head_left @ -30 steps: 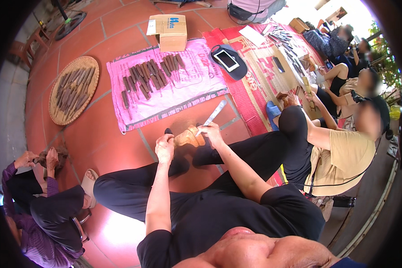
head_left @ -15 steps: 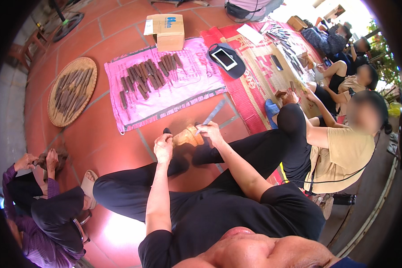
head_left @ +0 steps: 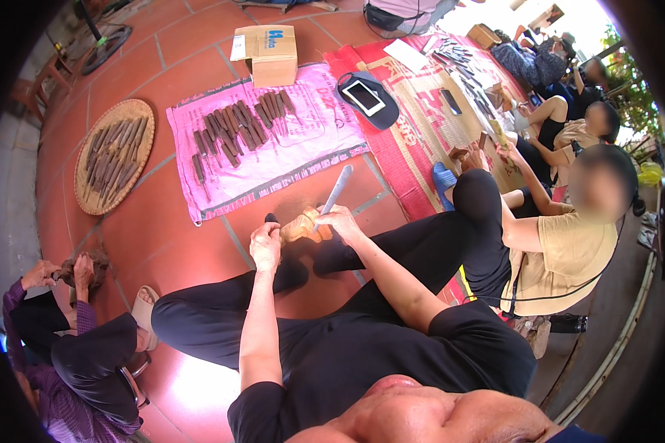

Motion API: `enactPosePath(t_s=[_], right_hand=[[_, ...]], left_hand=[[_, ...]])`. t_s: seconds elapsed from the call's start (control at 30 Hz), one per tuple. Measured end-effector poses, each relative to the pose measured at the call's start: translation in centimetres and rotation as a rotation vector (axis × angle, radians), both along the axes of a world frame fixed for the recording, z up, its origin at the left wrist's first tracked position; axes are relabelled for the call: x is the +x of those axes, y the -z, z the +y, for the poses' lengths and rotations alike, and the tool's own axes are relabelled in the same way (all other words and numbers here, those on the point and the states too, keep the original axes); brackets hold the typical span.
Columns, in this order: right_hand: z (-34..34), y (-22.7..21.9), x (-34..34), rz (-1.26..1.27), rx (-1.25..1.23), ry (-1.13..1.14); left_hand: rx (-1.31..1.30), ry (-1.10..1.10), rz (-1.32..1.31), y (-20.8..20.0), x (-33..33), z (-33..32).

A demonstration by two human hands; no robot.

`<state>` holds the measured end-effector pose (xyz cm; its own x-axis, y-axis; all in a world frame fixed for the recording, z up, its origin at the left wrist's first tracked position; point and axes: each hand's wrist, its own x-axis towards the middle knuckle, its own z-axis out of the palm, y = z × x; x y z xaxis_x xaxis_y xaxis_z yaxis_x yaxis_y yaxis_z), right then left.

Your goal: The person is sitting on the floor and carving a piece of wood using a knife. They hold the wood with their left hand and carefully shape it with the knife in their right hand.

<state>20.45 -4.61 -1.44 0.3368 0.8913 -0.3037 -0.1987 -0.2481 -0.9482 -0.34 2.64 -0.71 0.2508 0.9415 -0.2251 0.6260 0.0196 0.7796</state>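
Both forearms are being extended toward 12 o'clock above crossed legs. A tan lump [head_left: 301, 225] is being gripped by the closed left hand [head_left: 265, 247]; a grey stick [head_left: 335, 190], angled toward 1 o'clock, is being clasped by the right hand [head_left: 341, 222].

Wearer is dressed in a black short-sleeved top and black trousers. Both forearms are bare. No gloves on left hand [head_left: 264, 247] or right hand [head_left: 341, 220].

The right hand [head_left: 341, 220] covers the near end of the long grey tool [head_left: 337, 190], and both hands hide much of the tan lump [head_left: 298, 226]. At far right, faces are blurred, and the small items on the red mat [head_left: 410, 140] are too tiny to tell.
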Motion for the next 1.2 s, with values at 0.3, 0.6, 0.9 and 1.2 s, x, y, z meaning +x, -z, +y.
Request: enactPosePath(t_s=[0.3, 0.6, 0.9, 1.2], right_hand=[[0.0, -0.5, 0.0, 0.141, -0.109, 0.117], [-0.2, -1.3, 0.5, 0.112, -0.152, 0.217], [0.1, -0.8, 0.2, 0.236, -0.036, 0.25], [0.7, -1.8, -0.4, 0.08, -0.088, 0.223]], left_hand=[[0.002, -0.015, -0.015, -0.4, 0.0, -0.1], [0.037, -0.007, 0.014, -0.6, 0.1, -0.2], [0.218, 0.01, 0.023, -0.1, 0.1, -0.3], [0.198, 0.003, 0.001, -0.1, 0.1, -0.2]])
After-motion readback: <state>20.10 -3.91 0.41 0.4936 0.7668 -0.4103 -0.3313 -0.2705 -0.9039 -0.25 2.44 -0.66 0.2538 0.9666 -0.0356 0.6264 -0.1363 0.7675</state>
